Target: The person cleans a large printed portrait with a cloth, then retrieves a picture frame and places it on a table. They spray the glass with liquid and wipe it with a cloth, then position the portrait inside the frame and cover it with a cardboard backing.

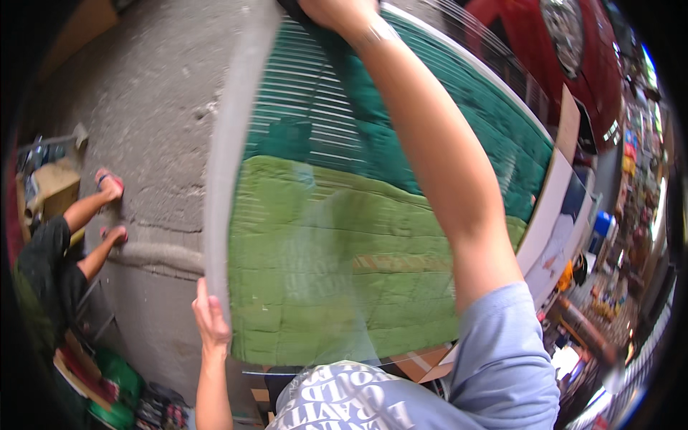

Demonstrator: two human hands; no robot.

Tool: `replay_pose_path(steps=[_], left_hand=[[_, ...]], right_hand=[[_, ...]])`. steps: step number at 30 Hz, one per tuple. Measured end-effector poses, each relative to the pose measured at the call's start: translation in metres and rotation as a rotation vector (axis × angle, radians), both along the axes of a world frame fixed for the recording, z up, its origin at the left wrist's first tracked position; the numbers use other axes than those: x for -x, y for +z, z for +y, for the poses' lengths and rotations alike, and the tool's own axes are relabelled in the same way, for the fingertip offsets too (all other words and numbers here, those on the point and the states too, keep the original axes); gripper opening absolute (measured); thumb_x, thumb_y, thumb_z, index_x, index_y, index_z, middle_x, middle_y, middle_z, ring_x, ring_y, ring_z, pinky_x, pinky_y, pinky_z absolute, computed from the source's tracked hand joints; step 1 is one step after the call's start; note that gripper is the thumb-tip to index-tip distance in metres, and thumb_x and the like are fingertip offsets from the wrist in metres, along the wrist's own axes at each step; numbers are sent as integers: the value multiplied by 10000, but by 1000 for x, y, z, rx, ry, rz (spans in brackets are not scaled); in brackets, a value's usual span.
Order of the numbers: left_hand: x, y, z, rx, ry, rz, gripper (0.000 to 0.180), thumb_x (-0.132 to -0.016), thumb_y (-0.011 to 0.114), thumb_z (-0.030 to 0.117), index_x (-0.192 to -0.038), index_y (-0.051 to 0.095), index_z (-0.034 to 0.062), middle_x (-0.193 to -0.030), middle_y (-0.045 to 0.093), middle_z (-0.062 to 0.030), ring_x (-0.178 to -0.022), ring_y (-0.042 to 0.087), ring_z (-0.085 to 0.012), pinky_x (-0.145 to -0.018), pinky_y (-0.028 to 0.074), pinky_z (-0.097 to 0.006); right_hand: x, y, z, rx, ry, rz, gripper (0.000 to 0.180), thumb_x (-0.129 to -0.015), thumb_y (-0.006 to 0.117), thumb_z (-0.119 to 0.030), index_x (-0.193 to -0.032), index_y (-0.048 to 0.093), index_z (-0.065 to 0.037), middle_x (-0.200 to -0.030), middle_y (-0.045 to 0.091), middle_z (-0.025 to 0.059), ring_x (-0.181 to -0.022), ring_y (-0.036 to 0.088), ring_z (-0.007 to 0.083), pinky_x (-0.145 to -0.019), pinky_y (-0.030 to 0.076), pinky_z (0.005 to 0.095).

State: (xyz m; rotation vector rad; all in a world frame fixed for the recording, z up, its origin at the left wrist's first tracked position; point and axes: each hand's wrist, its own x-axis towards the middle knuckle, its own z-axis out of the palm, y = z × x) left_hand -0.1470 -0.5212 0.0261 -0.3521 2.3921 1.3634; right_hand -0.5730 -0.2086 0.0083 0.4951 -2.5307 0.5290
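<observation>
Loosely bent, the left hand's (212, 315) fingers meet the straight pale strip (219, 179) at eight o'clock, firmness unclear; at twelve, the right hand's (335, 10) fingers and any hold are hidden. Between them, a glossy, transparent sheet (319, 261) covers quilted green padding (405, 226).

A clear, reflective pane (319, 276) lies over quilted padding (412, 308) in 2 greens. A pale strip (223, 165) borders its left side.

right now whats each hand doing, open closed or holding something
Left hand: against the pale strip; whether its grip is closed cannot be told.
Right hand: beside something black, cut off by the picture's top; grip cannot be told.
</observation>
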Motion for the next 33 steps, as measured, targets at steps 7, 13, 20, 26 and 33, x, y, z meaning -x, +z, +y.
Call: replay_pose_path(steps=[7,13,20,26,33], left_hand=[[-4,-6,-1,-51,6,13,815,-1048,302,634,-1280,533,-112,-928,644,-178,-858,611,-267,-784,485,-393],[-14,-13,-16,-76,-12,-34,780,-1076,280,580,-1389,486,-105,-1241,645,-200,-1123,613,-296,-997,444,-393],[-40,-38,-53,29,27,-9,720,-1115,268,496,-1496,416,-96,-1422,558,-202,-1288,536,-289,-1114,373,-389],[-36,-34,-50,-64,9,-6,765,-1097,273,545,-1471,428,-104,-1391,570,-208,-1264,549,-293,-1092,387,-392],[-33,-33,-44,-31,53,-8,720,-1113,265,510,-1487,431,-83,-1410,564,-191,-1285,537,-265,-1101,385,-384]], right_hand=[[-25,-25,191,-143,-124,-135,562,-1016,490,-314,-1457,504,33,-1506,502,243,-1426,440,358,-1214,296,428],[-127,-30,425,-192,-511,-215,598,-1068,418,-412,-1489,485,6,-1570,449,205,-1477,396,336,-1233,288,422],[-118,-16,425,-239,-1079,-330,603,-976,436,-460,-1301,634,8,-1402,576,280,-1300,553,447,-1101,438,529],[-70,-15,173,-56,-209,-105,578,-995,517,-328,-1413,530,70,-1458,548,256,-1414,462,363,-1208,311,428],[-118,-23,414,-805,-481,-216,331,-1042,477,-233,-1233,627,-8,-1326,612,280,-1230,605,413,-1040,507,502]])
